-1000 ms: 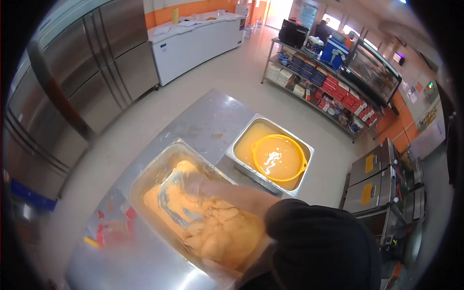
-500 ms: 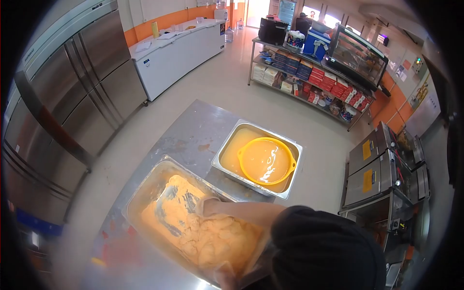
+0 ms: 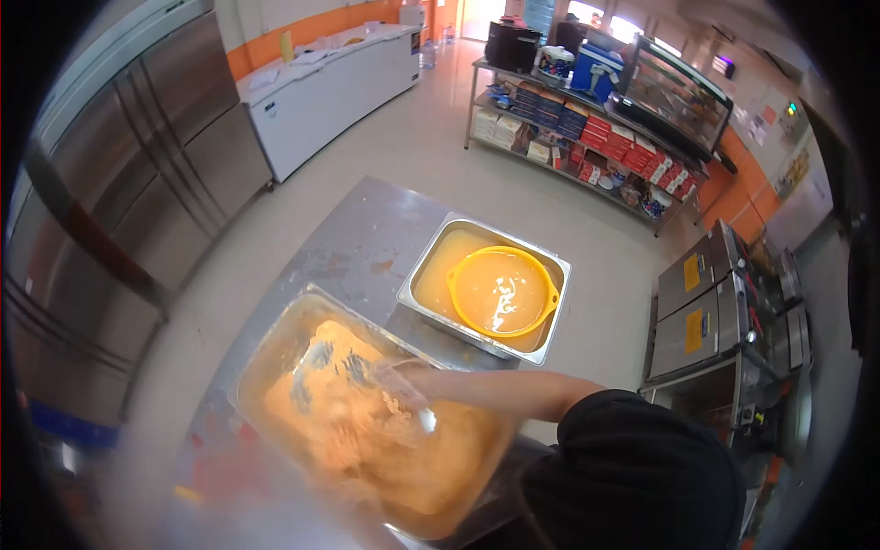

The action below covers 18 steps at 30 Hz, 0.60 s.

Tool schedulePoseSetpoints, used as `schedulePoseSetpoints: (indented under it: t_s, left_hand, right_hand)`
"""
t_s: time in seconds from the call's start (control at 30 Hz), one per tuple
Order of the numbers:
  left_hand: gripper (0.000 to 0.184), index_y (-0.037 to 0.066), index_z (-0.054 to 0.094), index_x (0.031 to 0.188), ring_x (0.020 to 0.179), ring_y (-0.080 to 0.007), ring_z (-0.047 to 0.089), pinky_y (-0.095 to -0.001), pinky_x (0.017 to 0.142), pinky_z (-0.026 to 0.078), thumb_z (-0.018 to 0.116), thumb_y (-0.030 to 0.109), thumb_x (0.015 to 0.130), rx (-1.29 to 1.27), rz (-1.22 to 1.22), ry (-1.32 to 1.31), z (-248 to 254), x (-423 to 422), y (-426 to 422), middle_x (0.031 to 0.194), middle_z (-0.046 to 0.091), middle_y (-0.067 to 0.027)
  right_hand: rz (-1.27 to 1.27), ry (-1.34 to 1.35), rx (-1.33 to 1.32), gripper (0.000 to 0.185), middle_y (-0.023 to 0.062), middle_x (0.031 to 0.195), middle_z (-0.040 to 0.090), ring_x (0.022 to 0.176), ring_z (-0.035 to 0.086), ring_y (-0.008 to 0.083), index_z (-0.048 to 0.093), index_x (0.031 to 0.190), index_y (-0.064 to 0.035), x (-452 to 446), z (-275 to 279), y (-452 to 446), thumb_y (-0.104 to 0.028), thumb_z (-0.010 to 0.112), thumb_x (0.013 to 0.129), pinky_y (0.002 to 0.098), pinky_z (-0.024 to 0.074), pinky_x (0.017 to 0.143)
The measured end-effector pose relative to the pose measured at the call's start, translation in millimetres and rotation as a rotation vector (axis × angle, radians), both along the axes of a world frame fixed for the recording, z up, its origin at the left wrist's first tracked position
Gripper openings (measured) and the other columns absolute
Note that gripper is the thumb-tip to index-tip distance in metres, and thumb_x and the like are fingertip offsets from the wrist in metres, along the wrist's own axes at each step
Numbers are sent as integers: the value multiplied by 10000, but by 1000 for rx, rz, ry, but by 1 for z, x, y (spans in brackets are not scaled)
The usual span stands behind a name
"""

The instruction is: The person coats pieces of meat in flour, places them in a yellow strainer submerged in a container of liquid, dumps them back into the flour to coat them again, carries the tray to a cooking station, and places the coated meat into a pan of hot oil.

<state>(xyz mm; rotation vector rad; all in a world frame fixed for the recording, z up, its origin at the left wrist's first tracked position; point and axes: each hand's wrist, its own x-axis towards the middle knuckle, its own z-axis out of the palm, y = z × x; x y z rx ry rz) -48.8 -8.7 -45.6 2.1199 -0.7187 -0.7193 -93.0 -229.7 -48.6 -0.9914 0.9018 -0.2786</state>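
A deep metal tray (image 3: 266,344) holds orange-yellow crumbly powder or breading (image 3: 335,353) with several lumps in it. My right hand (image 3: 403,383) reaches in from the right, low over the mixture, with bits of it at the fingers; its finger shape is blurred. At the tray's near side my left hand (image 3: 353,495) is a smeared, pale shape over the mixture, its fingers not distinct. Behind, a second metal tray (image 3: 424,316) holds cloudy yellowish liquid and a yellow-rimmed strainer (image 3: 456,302).
Both trays stand on a metal table (image 3: 367,215). Steel refrigerators (image 3: 174,119) line the left, with a white chest freezer (image 3: 339,92) beyond. A shelf rack (image 3: 541,156) with boxes is at the back; steel ovens (image 3: 701,302) stand right. A person (image 3: 570,35) is far behind.
My left hand has moved up and leftward over the mixture from the near edge. My right hand has shifted slightly nearer the tray's middle. The lumps look stirred and blurred.
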Motion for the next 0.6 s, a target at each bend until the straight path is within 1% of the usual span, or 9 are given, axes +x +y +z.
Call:
schedulePoseSetpoints:
  t_s: [0.07, 0.13, 0.23, 0.27, 0.37, 0.4, 0.47, 0.53, 0.6]
  left_hand:
    - [446, 70, 404, 1362, 1136, -278, 498, -344, 948, 446, 421, 304, 984, -1, 81, 104, -4, -2, 11, 1245, 521, -100]
    - [448, 75, 402, 1365, 1131, -275, 500, -341, 944, 448, 420, 314, 987, 22, 225, 283, -6, -9, 27, 1242, 522, -95]
    - [452, 82, 398, 1368, 1123, -270, 503, -336, 939, 451, 418, 330, 991, -15, 577, 737, -18, -26, 27, 1237, 523, -88]
    - [453, 84, 397, 1369, 1121, -269, 504, -334, 937, 452, 417, 335, 993, -72, 672, 878, -24, -24, 18, 1236, 523, -86]
    - [457, 91, 393, 1373, 1114, -264, 507, -329, 931, 455, 416, 350, 997, -280, 863, 1179, -23, -1, -8, 1231, 524, -79]
    - [458, 94, 392, 1374, 1111, -262, 508, -328, 929, 456, 415, 355, 999, -381, 877, 1238, -15, 14, -15, 1230, 525, -76]
    - [505, 96, 379, 1387, 1130, -251, 504, -343, 947, 447, 422, 415, 997, -726, 733, 1374, 21, 47, -15, 1248, 518, -66]
    - [545, 81, 369, 1395, 1162, -229, 491, -365, 992, 413, 391, 456, 1001, -876, 512, 1502, 68, 68, -12, 1272, 510, -60]
    - [542, 78, 362, 1401, 1186, -235, 483, -380, 1016, 389, 360, 454, 1010, -589, 728, 1263, 56, 54, -9, 1290, 504, -64]
  right_hand:
    - [-22, 40, -24, 230, 26, 790, 578, 697, 535, 190, 600, 907, -102, -8, -4, -6, -265, 446, 958, 285, 457, 626]
    - [149, 244, -6, 280, 45, 853, 606, 742, 573, 205, 592, 989, -77, -38, -43, 8, -278, 399, 970, 303, 491, 639]
    - [271, 486, 322, 381, 75, 948, 647, 809, 630, 227, 580, 1112, -39, -65, -84, 51, -297, 328, 987, 329, 542, 659]
    - [-43, 311, 563, 467, 98, 925, 642, 689, 617, 240, 597, 1068, -81, -42, -36, 77, -443, 312, 985, 373, 544, 593]
    - [-224, 271, 534, 519, 80, 940, 647, 735, 624, 224, 605, 1058, -83, -19, -58, 88, -480, 279, 985, 371, 541, 593]
    - [-199, 280, 520, 486, 70, 978, 639, 796, 612, 219, 587, 1082, -85, -8, -28, 78, -452, 280, 993, 387, 538, 635]
    - [-217, 222, 476, 432, 67, 1052, 616, 925, 586, 221, 548, 1130, -78, 15, 37, 61, -393, 278, 1009, 422, 529, 730]
    - [-191, 107, 411, 409, 99, 1123, 603, 1009, 582, 254, 532, 1190, -69, 13, 53, 53, -343, 289, 1009, 422, 504, 838]
    - [-157, -22, 326, 399, 132, 1194, 591, 1093, 578, 287, 515, 1250, -59, 6, 62, 29, -293, 300, 1009, 421, 479, 946]
